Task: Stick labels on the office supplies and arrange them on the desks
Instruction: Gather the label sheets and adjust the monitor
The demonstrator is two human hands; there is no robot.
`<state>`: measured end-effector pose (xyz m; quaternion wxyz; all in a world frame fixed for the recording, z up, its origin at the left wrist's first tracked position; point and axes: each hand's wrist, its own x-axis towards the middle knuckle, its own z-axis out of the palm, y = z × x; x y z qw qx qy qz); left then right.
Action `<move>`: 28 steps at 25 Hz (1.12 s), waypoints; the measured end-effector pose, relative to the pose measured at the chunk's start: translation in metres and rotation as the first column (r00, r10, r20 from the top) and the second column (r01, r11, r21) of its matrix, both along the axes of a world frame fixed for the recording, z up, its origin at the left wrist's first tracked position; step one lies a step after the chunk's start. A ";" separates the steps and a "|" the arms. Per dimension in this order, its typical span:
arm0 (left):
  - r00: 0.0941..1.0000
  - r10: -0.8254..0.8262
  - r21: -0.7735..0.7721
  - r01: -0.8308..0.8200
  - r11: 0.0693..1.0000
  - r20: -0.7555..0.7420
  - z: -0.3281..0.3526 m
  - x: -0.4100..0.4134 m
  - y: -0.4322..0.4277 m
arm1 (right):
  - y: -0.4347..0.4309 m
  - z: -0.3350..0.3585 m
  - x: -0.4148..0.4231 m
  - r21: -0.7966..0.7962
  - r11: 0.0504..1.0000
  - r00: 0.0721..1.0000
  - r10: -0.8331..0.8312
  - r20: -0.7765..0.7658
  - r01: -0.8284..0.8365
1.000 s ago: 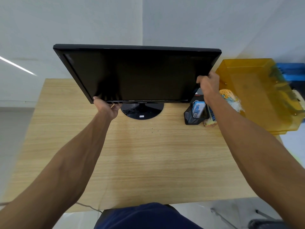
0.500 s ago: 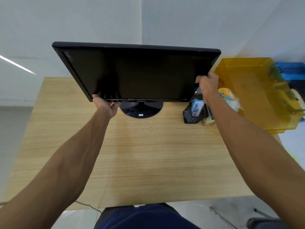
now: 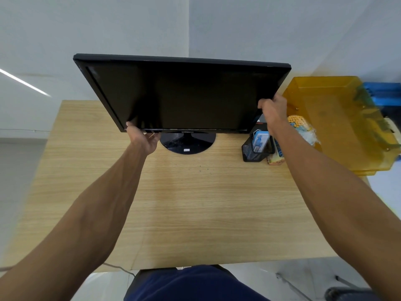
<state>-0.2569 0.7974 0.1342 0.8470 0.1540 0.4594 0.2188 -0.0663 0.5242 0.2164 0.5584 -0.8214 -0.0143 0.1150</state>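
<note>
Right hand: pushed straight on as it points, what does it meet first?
The monitor: the right hand grips its right edge, so nothing lies between. Beyond that edge seems only wall, but depth is unclear.

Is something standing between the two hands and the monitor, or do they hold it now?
Nothing visible stands between. The left hand grips the monitor at its lower left corner; the right hand grips its right edge.

Head-worn view, down over desk [image 3: 195, 203]
</note>
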 end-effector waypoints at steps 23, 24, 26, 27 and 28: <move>0.745 -0.578 0.320 0.666 0.674 -0.333 0.025 -0.014 -0.154 | -0.048 -0.052 -0.116 0.017 0.991 0.955 0.134 -0.263 -0.134; 0.700 -0.605 0.324 0.713 0.622 -0.380 0.020 -0.016 -0.166 | -0.055 -0.056 -0.127 0.025 0.990 0.946 0.140 -0.291 -0.139; 0.611 -0.638 0.331 0.791 0.515 -0.469 0.008 -0.018 -0.192 | -0.074 -0.070 -0.140 0.027 0.992 0.935 0.127 -0.332 -0.126; 0.560 -0.644 0.334 0.828 0.450 -0.521 0.001 -0.020 -0.207 | -0.087 -0.077 -0.147 0.007 0.992 0.932 0.117 -0.344 -0.122; 0.509 -0.646 0.339 0.861 0.379 -0.569 -0.005 -0.022 -0.221 | -0.101 -0.082 -0.153 -0.038 0.991 0.934 0.106 -0.342 -0.126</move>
